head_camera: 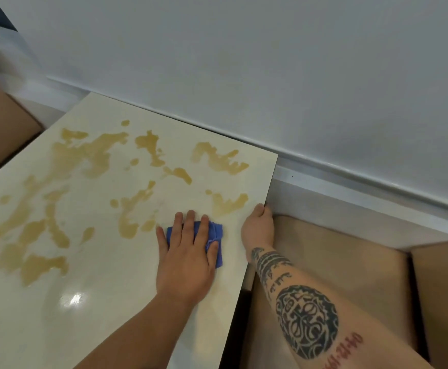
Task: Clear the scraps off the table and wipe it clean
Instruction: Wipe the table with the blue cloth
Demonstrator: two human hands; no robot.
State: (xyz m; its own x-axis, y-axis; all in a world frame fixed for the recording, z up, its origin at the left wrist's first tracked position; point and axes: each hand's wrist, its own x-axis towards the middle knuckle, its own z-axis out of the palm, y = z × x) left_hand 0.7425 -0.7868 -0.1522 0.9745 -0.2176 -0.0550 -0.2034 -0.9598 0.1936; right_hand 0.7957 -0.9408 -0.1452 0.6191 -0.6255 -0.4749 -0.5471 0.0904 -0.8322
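Pale wall (244, 62) backs the cream counter (98, 302); brown spill patches (95, 158) spread across its far and left parts; tan seat cushions (337, 275) lie right. Left hand (188, 259) presses the blue cloth (216, 233) flat, fingers (189, 222) straight over it; right hand (258, 227) grips the counter's right edge, fingers curled.

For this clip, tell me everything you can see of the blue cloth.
The blue cloth is small, soft-looking fabric, folded or bunched into a pad with creases at its right edge. It lies flat on the cream table, near the table's right edge and just right of the yellowish-brown spill. The left hand presses on it with fingers spread straight, hiding most of it; only its upper part and right side show. The right hand grips the table edge nearby and does not touch it.
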